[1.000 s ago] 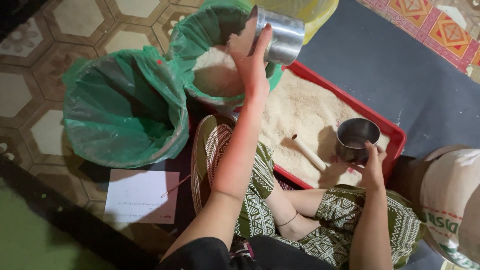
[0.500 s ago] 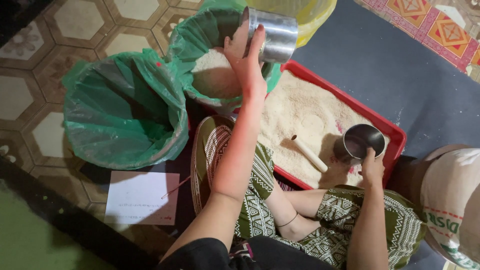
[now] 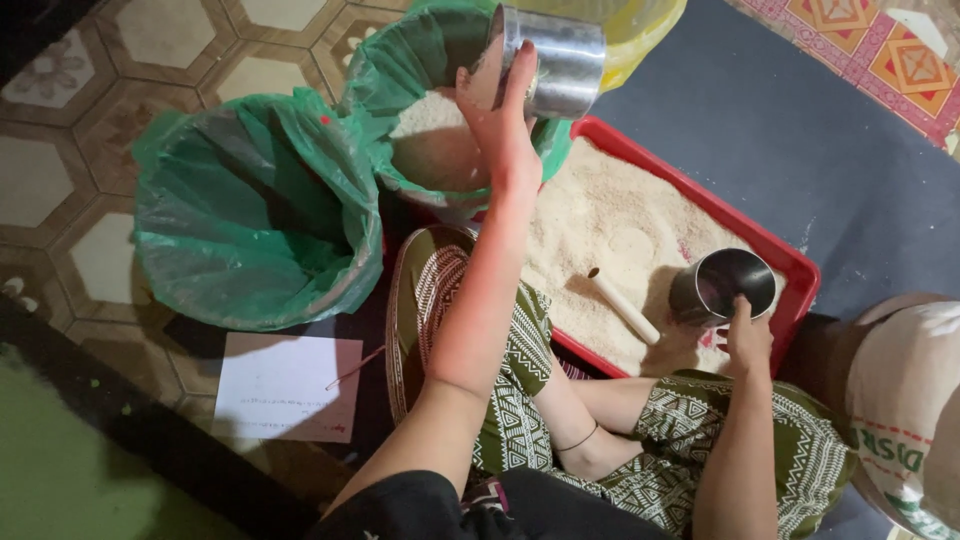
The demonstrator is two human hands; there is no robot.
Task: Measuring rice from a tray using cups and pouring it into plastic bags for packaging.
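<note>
My left hand (image 3: 505,130) is raised and grips a steel cup (image 3: 560,60), tipped on its side with its mouth over a green plastic bag (image 3: 400,70) that holds white rice (image 3: 430,140). My right hand (image 3: 745,340) holds the rim of a second steel cup (image 3: 725,285), which stands mouth-up in the rice (image 3: 600,210) of a red tray (image 3: 795,262). A pale wooden stick (image 3: 625,305) lies in the rice between the two arms.
A second green bag (image 3: 250,210), open and without rice, stands to the left on the tiled floor. A sheet of paper (image 3: 290,385) lies in front of it. A yellow container (image 3: 640,25) is behind the tray, and a printed sack (image 3: 910,400) is at the right.
My left hand keeps the tipped cup over the rice bag, almost in the same place. My right hand's cup has shifted slightly nearer to me in the tray.
</note>
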